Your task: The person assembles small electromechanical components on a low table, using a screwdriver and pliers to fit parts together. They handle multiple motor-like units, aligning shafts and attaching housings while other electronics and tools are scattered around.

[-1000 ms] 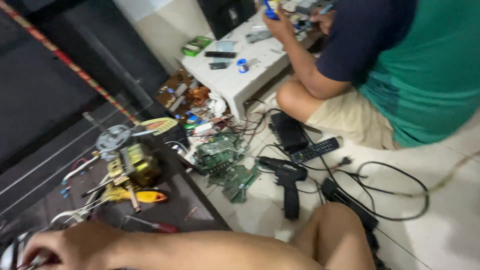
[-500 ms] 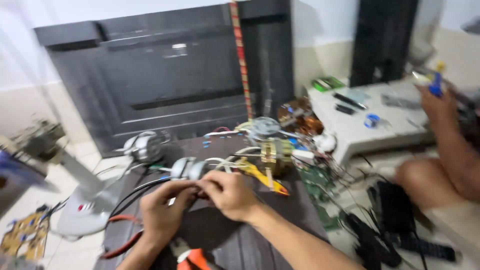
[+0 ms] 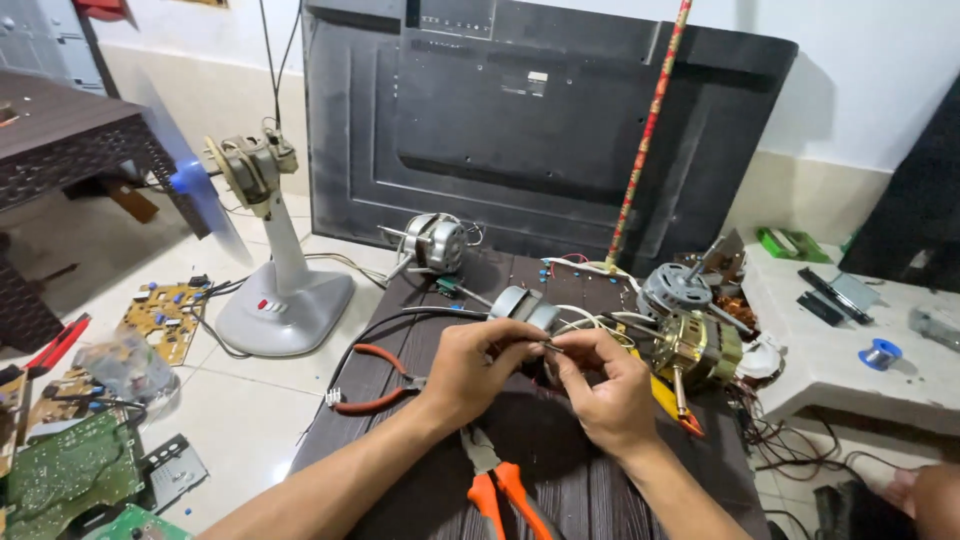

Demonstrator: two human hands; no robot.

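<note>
Head view: hands (image 3: 545, 370) pinch wires (image 3: 585, 322) mid-table (image 3: 560, 480), motors (image 3: 690, 345) close right.

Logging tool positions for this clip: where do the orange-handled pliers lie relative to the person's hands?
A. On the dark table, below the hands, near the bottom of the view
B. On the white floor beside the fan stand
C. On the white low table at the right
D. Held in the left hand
A: the orange-handled pliers lie on the dark table, just below the left hand and right hand, which pinch thin wires.
</note>
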